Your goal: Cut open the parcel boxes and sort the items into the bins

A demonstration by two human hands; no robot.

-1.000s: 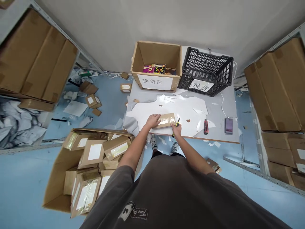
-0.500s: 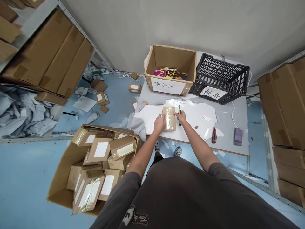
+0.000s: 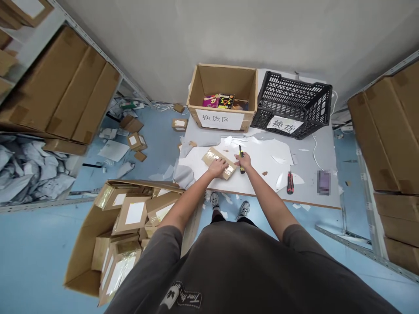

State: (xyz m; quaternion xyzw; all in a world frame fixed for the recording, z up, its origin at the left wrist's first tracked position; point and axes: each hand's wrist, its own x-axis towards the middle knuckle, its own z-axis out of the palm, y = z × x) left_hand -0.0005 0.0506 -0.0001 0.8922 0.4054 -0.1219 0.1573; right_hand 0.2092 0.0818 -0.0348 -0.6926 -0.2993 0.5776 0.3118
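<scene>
A small cardboard box point(image 3: 210, 157) sealed with shiny clear tape lies slantwise on the white-covered table point(image 3: 314, 192). My left hand point(image 3: 218, 167) is on top of it near its middle, fingers gripping it. In my right hand point(image 3: 245, 161) is a yellow and black utility knife point(image 3: 241, 155), pointing away from me just right of the box. Its tip is too small to make out clearly.
Behind stand an open carton point(image 3: 221, 118) with colourful packs inside and a black plastic crate point(image 3: 294, 100). A red and black cutter point(image 3: 290, 183) and a blurred purple object point(image 3: 324, 182) lie at right. A large carton point(image 3: 78, 244) of parcels stands at lower left.
The small box has turned from upright in view to a slant. My left hand has moved from its left side onto its top. The right hand still holds the knife.
</scene>
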